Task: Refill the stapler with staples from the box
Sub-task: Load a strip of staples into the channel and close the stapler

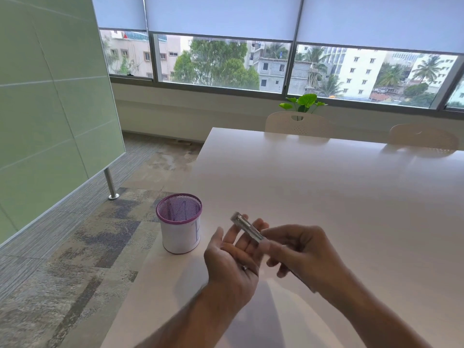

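Observation:
A slim silver metal piece (247, 227), blurred and by its shape a small stapler, is held above the white table (326, 187). My right hand (298, 249) pinches its near end between thumb and fingers. My left hand (233, 254) lies palm up just under it, fingers spread, with the fingertips at the piece's underside. Its far end points up and to the left. I see no staple box anywhere.
A purple mesh pen cup (179, 223) wrapped in white paper stands at the table's left edge, close to my left hand. Two white chairs (298, 124) stand at the far side. Carpeted floor and a green glass partition (50, 109) lie to the left.

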{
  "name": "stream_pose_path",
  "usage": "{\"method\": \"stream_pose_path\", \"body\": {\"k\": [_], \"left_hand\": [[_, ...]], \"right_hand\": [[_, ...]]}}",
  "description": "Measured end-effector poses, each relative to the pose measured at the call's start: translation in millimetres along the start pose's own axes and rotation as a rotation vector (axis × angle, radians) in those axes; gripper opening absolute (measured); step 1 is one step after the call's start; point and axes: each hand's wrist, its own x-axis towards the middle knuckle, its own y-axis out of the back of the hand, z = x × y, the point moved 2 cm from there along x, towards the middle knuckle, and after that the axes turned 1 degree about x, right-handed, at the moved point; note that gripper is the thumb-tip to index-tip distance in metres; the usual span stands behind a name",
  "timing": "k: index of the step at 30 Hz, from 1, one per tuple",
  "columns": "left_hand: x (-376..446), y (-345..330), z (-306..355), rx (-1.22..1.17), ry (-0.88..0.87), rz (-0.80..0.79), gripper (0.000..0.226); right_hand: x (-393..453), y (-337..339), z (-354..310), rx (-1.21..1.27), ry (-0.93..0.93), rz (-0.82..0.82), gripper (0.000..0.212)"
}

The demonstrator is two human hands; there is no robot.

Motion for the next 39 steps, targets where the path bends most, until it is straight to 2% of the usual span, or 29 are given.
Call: {"method": "stream_pose_path", "body": {"k": [4,8,14,19,22,27,39], "left_hand": [[-2,-1,4,-0.018,-0.034,0.024,0.068],[-1,1,10,-0.002,-0.086,0.068,0.072],[-1,0,15,-0.018,-0.140,0.069,0.070],[-2,0,19,-0.045,-0.155,0.061,0.068],[0,0,22,-0.059,-0.170,0.063,0.067],[2,1,25,-0.059,-0.190,0.054,0.066],[0,-1,19,-0.040,-0.153,0.002,0.065]], "right_hand": [[5,8,4,0.220,-0.172,-0.074,0.030],[8,10,10,0.203,-0.217,-0.075,0.032],[16,27,17,0.008,-0.174,-0.047,0.009],[19,45,21,-0.249,-0.224,-0.142,0.019],[20,47,26,-0.505,-0.176,-0.176,0.027],[17,32,33,-0.818,-0.105,-0.270,0.019],[13,6,48,-0.867,-0.014,-0.267,0.027]]}}
